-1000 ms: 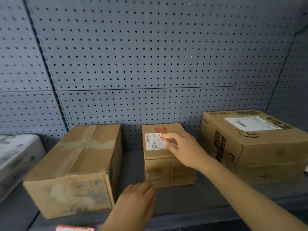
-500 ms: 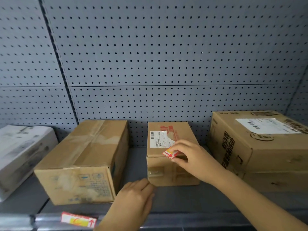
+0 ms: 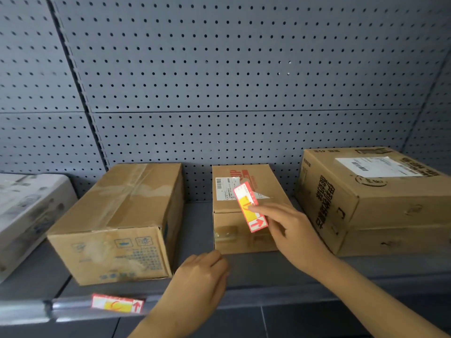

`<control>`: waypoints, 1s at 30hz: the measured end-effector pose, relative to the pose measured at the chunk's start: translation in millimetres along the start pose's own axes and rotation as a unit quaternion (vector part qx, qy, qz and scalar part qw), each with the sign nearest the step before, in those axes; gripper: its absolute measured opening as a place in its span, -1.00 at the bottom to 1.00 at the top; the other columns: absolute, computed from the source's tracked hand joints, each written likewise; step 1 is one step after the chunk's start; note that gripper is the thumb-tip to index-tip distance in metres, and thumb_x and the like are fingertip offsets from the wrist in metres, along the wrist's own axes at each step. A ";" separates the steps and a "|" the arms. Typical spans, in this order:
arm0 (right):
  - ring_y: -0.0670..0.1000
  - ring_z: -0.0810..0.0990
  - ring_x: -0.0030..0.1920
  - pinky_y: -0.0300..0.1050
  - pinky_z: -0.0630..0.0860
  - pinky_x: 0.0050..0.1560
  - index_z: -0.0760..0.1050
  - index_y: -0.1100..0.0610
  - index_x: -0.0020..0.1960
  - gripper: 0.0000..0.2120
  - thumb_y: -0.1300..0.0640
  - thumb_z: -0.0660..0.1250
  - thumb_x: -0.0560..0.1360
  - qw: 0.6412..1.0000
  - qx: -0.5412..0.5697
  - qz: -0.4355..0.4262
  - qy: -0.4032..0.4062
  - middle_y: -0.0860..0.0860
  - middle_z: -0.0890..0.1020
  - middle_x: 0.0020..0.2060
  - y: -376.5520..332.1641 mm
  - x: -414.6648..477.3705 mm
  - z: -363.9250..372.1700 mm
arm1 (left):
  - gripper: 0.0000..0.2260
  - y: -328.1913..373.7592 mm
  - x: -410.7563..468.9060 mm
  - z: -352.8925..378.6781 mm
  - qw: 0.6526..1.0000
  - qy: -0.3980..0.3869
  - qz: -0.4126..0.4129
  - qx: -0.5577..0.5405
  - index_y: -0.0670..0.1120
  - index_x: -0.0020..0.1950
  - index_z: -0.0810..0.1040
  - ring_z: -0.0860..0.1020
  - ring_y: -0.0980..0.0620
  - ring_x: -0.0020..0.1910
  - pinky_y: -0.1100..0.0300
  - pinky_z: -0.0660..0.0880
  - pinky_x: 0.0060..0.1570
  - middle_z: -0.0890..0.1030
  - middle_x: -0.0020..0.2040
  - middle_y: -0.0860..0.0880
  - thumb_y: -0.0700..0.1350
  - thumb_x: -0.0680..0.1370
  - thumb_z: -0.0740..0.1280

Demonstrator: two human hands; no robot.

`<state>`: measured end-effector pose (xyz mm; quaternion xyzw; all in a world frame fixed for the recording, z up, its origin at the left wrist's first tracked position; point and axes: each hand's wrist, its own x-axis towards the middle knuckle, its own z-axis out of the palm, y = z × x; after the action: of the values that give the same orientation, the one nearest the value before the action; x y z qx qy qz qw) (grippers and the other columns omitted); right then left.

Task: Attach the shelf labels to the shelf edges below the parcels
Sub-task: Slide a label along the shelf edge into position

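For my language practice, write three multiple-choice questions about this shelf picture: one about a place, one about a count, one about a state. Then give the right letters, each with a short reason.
1. The fixed label on the shelf edge sits below which box?
A. left box
B. middle box
C. right box

2. How many brown boxes stand on the shelf?
A. two
B. three
C. five

3. What does the right hand do?
A. hangs empty
B. pinches a loose label
C. lifts a box

Answers:
1 A: the fixed label is directly under the left box.
2 B: the left box, middle box and right box make three.
3 B: its fingers pinch the loose label in front of the middle box.
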<state>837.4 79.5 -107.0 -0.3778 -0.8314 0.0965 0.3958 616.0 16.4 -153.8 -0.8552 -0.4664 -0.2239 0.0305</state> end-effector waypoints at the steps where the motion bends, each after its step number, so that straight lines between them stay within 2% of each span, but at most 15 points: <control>1: -0.22 0.45 0.22 -0.32 0.42 0.20 0.50 -0.01 0.27 -0.53 0.43 0.25 0.49 1.000 0.020 0.011 -0.012 -0.12 0.57 0.17 -2.2 -4.7 0.1 | -0.89 0.7 -1.8 1.4 1.000 -0.005 0.003 -0.003 -0.01 -0.16 0.50 0.48 0.02 -0.31 0.16 0.41 -0.36 0.48 -0.24 0.03 -0.07 0.49 0.19; 4: -0.22 0.51 0.16 -0.34 0.45 0.13 0.54 0.04 0.23 -0.61 0.39 0.23 0.52 0.997 0.066 0.038 -0.017 -0.10 0.60 0.13 -9.1 -19.3 1.0 | -0.89 4.8 -7.5 5.9 1.000 -0.011 0.017 -0.005 -0.01 -0.16 0.50 0.48 0.00 -0.30 0.13 0.42 -0.37 0.49 -0.24 0.03 -0.06 0.49 0.20; 8: -0.21 0.61 -0.07 -0.28 0.54 -0.12 0.65 0.09 0.02 -0.83 0.25 0.40 0.46 0.998 0.043 0.049 0.022 -0.08 0.68 -0.09 -8.9 -38.1 10.8 | -0.87 12.1 -15.4 20.5 0.999 -0.024 0.028 -0.017 0.00 -0.16 0.51 0.48 0.00 -0.33 0.14 0.40 -0.38 0.50 -0.26 0.02 -0.04 0.50 0.19; 10: -0.23 0.61 -0.09 -0.29 0.54 -0.12 0.62 0.07 0.01 -0.81 0.26 0.44 0.43 0.996 0.044 0.074 0.026 -0.09 0.69 -0.13 -6.4 -48.8 14.2 | -0.88 16.8 -18.3 28.8 0.999 -0.033 0.036 -0.017 -0.01 -0.17 0.51 0.49 -0.01 -0.34 0.15 0.38 -0.38 0.50 -0.26 0.01 -0.06 0.47 0.19; 14: -0.23 0.62 -0.09 -0.36 0.51 -0.08 0.48 -0.02 0.17 -0.68 0.19 0.41 0.46 0.988 0.079 0.129 -0.009 -0.11 0.68 -0.15 -3.9 -64.9 16.7 | -0.85 24.3 -22.1 46.0 0.998 -0.051 0.028 -0.010 -0.02 -0.13 0.52 0.50 -0.03 -0.30 0.15 0.43 -0.32 0.50 -0.22 0.00 -0.07 0.44 0.16; 17: -0.22 0.62 -0.08 -0.32 0.54 -0.10 0.55 0.06 0.07 -0.82 0.23 0.37 0.49 0.985 0.100 0.142 -0.010 -0.12 0.68 -0.11 0.9 -69.9 18.8 | -0.80 29.5 -23.6 56.2 0.999 -0.051 0.010 0.013 -0.03 -0.05 0.54 0.49 -0.03 -0.23 0.13 0.48 -0.25 0.51 -0.16 -0.01 -0.10 0.39 0.20; 21: -0.19 0.63 -0.12 -0.27 0.54 -0.12 0.53 0.08 -0.04 -0.95 0.20 0.33 0.52 0.973 0.136 0.185 -0.030 -0.10 0.68 -0.16 8.6 -74.5 15.1 | -0.77 40.9 -22.6 58.1 0.999 -0.033 -0.010 0.032 -0.02 -0.05 0.55 0.50 0.00 -0.25 0.16 0.49 -0.25 0.51 -0.17 0.00 -0.12 0.30 0.35; 24: -0.20 0.62 -0.11 -0.24 0.55 -0.11 0.52 0.04 -0.06 -0.96 0.16 0.32 0.53 0.972 0.135 0.186 -0.055 -0.10 0.67 -0.16 15.1 -76.1 11.2 | -0.69 49.2 -22.4 61.9 0.997 -0.040 -0.038 0.044 -0.03 -0.03 0.56 0.51 -0.03 -0.24 0.13 0.51 -0.24 0.52 -0.16 -0.01 -0.15 0.25 0.47; 30: -0.23 0.61 -0.10 -0.20 0.57 -0.15 0.52 0.05 -0.03 -0.96 0.16 0.31 0.53 0.973 0.143 0.154 -0.094 -0.10 0.66 -0.13 25.1 -80.1 9.2 | -0.59 66.4 -22.7 65.2 0.992 -0.046 -0.099 0.054 -0.03 0.06 0.55 0.52 -0.03 -0.15 0.10 0.51 -0.14 0.54 -0.08 -0.01 -0.22 0.23 0.47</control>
<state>876.6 41.8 -171.5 -0.4299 -0.7744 0.3093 0.3462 682.5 -21.8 -211.3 -0.8112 -0.5614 -0.1604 0.0327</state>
